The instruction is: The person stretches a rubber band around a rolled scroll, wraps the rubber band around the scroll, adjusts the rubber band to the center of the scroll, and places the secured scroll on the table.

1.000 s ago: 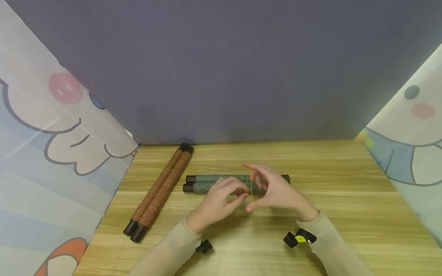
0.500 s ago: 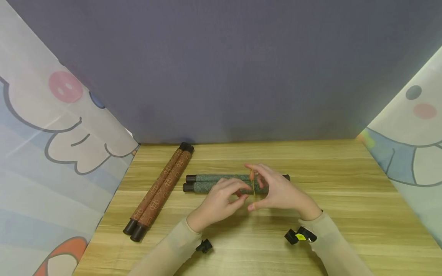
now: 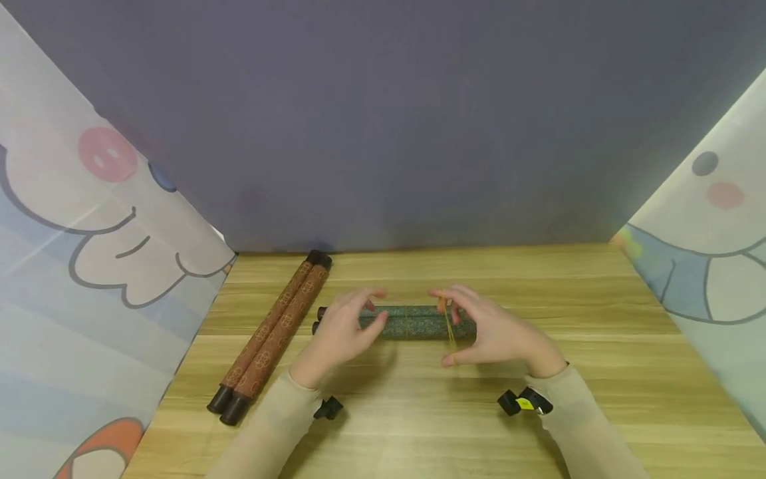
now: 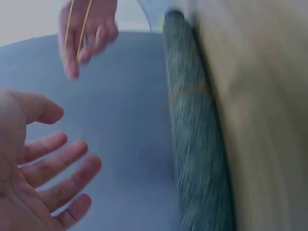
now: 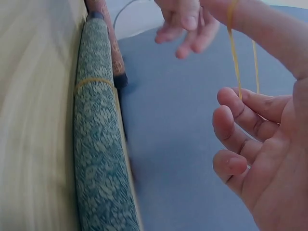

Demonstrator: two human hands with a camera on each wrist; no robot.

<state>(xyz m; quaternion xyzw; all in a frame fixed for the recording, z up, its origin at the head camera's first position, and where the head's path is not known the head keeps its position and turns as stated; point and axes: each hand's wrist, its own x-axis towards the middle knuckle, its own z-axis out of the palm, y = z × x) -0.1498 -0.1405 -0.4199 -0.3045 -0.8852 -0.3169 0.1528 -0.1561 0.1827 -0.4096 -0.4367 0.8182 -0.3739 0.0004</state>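
Two green patterned rolls with dark end caps, like scrolls (image 3: pixel 427 327), lie side by side on the table. A thin yellow rubber band (image 5: pixel 94 80) encircles them near the middle. Over their right part is my right hand (image 3: pixel 495 336), thumb and fingers spread apart. Another yellow rubber band (image 5: pixel 234 53) is looped over its thumb and finger and stretched between them. My left hand (image 3: pixel 342 332) is above the left part of the scrolls, its fingers spread and holding nothing. In the left wrist view the green scroll (image 4: pixel 197 144) is blurred and apart from that hand.
Two brown flower-patterned scrolls (image 3: pixel 275 332) lie slanted on the left of the wooden table (image 3: pixel 568 299). A grey panel (image 3: pixel 419 133) rises behind the table. Cartoon-printed sheets (image 3: pixel 712 266) flank both sides.
My left hand has let go of the rubber band and moved left, its fingers opening. The band stays stretched on my right hand, which has shifted slightly right.
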